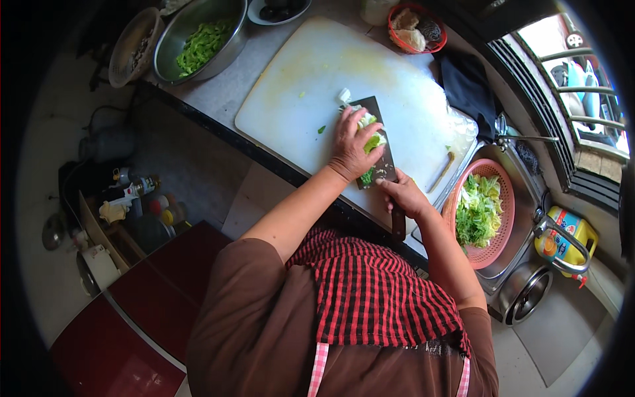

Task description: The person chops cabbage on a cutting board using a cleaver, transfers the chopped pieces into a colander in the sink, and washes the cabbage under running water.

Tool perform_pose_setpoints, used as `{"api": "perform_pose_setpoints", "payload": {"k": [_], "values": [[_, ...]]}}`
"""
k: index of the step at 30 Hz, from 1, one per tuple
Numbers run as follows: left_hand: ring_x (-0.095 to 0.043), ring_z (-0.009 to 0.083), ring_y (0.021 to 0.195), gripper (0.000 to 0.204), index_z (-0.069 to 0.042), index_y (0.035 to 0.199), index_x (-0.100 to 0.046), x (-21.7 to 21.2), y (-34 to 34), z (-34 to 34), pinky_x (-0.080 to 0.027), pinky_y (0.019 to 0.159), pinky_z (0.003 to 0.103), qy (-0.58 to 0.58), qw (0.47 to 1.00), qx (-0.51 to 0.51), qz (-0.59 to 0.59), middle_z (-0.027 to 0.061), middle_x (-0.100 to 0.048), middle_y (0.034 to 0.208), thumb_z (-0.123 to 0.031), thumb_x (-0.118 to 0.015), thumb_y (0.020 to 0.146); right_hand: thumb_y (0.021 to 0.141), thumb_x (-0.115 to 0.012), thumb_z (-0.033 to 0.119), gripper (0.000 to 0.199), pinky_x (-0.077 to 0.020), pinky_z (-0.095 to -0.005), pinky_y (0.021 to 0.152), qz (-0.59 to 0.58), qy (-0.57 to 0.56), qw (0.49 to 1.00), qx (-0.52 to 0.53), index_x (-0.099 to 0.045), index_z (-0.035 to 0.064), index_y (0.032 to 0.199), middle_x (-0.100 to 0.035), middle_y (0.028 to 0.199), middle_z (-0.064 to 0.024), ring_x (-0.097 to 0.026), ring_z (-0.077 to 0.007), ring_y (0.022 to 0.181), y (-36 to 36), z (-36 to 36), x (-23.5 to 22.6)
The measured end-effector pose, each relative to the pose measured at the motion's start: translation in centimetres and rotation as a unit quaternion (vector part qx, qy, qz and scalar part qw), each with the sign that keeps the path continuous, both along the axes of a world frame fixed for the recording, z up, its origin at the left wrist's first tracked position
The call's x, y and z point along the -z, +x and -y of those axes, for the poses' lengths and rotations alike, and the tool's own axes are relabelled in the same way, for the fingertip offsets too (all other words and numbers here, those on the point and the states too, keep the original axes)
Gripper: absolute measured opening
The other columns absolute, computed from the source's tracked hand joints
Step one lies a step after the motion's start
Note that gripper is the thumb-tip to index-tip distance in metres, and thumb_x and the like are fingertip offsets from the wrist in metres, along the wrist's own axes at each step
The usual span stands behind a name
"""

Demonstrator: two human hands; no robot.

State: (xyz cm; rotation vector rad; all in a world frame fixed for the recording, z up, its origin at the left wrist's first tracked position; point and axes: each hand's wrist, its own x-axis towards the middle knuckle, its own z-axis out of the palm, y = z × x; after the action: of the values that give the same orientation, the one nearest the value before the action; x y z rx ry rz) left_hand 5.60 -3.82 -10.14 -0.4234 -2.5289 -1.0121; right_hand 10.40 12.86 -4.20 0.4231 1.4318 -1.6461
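On the large white cutting board, my left hand curls over a bunch of pale-green leafy vegetables, its fingers pressing them against a cleaver. The dark rectangular cleaver lies close along the bunch, and bits of green cling to its blade. My right hand grips it where the blade meets the brown handle. Chopped dark-green bits show by the blade's near end. A white stem piece sticks out past my left fingertips. Part of the bunch is hidden under my left hand.
At the back left stand a steel bowl of cut greens and a strainer. A red basket sits at the back. On the right, a pink colander of leafy vegetables rests in the steel sink, near a yellow jug.
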Motion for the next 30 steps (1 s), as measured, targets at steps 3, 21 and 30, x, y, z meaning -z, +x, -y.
{"api": "perform_pose_setpoints", "payload": {"k": [3,21,30], "values": [[-0.031,0.0406,0.120,0.045,-0.016,0.104,-0.057,-0.5,0.8,-4.4,-0.028,0.101,0.053,0.003,0.999,0.020,-0.025,0.0146,-0.038,0.124,-0.026,-0.070,0.062,0.087,-0.054,0.013,0.014,-0.0358,-0.0218,0.036,0.006,0.006,0.999,0.050,-0.045,0.0051,0.094,-0.046,0.052,-0.0016,-0.042,-0.0117,0.037,2.1,-3.4,-1.0],[-0.008,0.0360,0.136,0.076,-0.028,0.139,-0.029,-3.1,3.7,-25.3,0.002,0.105,0.061,-0.206,0.873,0.410,0.166,0.0111,-0.018,0.147,-0.052,-0.059,0.074,0.084,-0.048,0.014,0.017,-0.0335,-0.0238,0.035,-0.132,0.477,0.831,0.252,-0.047,0.0047,0.098,-0.047,0.056,-0.0038,-0.040,-0.0115,0.038,17.9,-26.1,-5.5],[-0.033,0.0408,0.124,0.070,-0.010,0.135,-0.033,0.6,-0.5,8.9,-0.025,0.099,0.055,-0.327,0.908,-0.258,0.034,0.0202,-0.035,0.135,-0.048,-0.055,0.080,0.084,-0.049,0.014,0.015,-0.0341,-0.0231,0.036,-0.104,0.312,0.898,0.292,-0.048,0.0051,0.096,-0.047,0.056,-0.0035,-0.041,-0.0117,0.039,13.1,-22.3,-5.4]]}}
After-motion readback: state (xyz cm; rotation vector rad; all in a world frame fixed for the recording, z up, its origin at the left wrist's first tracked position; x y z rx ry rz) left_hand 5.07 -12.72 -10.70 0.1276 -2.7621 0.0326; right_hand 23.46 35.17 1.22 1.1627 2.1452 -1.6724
